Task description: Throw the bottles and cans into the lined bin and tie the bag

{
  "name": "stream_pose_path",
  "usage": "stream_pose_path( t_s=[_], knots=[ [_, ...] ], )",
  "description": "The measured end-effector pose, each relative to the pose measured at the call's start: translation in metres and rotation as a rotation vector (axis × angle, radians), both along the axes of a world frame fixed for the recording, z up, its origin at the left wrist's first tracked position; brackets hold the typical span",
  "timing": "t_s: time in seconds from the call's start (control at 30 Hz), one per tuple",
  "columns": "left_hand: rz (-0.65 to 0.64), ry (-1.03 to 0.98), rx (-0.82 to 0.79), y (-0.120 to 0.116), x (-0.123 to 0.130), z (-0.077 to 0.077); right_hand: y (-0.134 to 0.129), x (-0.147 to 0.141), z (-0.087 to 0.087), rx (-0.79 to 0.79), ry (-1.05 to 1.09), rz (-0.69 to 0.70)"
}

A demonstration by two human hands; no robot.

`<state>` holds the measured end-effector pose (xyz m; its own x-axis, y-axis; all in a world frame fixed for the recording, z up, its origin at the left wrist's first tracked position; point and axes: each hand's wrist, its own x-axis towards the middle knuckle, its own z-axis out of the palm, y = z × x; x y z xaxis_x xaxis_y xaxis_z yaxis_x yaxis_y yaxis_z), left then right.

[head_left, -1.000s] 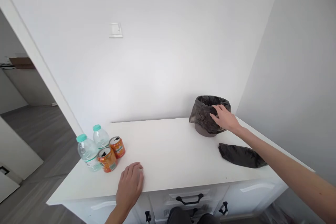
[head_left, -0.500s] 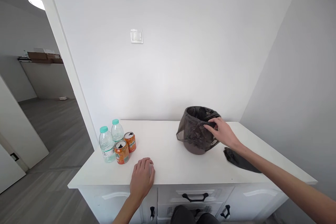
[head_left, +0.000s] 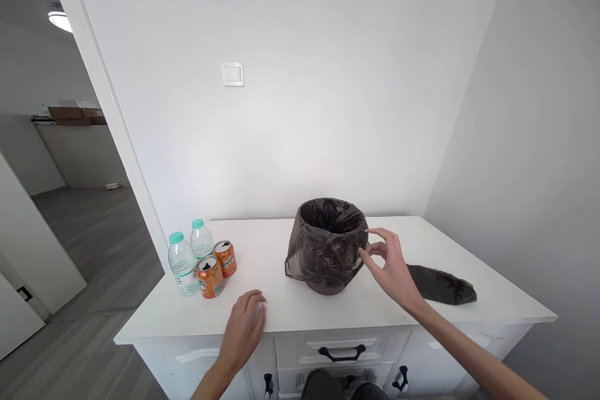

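Note:
A small bin (head_left: 325, 289) stands on the white cabinet top, lined with a thin black trash bag (head_left: 328, 256) folded over its rim and hanging loosely outside. My right hand (head_left: 388, 265) is at the bin's right side, thumb and fingers apart, the fingertips at the bag; whether they touch it is unclear. Near the front edge rests my left hand (head_left: 242, 328), fingers loosely curved and thumb apart, holding nothing. To its left are two orange drink cans (head_left: 210, 276) with opened tops, beside two clear plastic bottles (head_left: 183, 265) with teal caps.
Another black plastic bag (head_left: 443, 284) lies bunched on the cabinet top (head_left: 276, 250), behind my right forearm. A wall with a light switch (head_left: 233, 74) rises behind. Drawers with black handles (head_left: 342, 354) are below, and a doorway opens on the left.
The bin's bag has been let go at the rim by my right hand, which now sits lower at its side. The view has shifted; my left hand stays near the front edge, its thumb further apart.

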<state>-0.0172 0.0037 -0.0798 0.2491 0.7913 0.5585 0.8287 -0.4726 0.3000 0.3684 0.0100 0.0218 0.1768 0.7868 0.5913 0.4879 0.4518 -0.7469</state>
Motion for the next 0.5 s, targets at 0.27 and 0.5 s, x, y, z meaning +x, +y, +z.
stream_pose_path(
  t_s=[0.27, 0.5],
  knots=[
    [0.117, -0.002, 0.343, -0.015, -0.038, 0.097, 0.036, 0.039, -0.116, -0.394, 0.343, 0.2],
    [0.583, 0.194, 0.163, 0.047, -0.102, 0.191, 0.046, 0.05, -0.154, -0.433, 0.32, 0.148]
  ],
)
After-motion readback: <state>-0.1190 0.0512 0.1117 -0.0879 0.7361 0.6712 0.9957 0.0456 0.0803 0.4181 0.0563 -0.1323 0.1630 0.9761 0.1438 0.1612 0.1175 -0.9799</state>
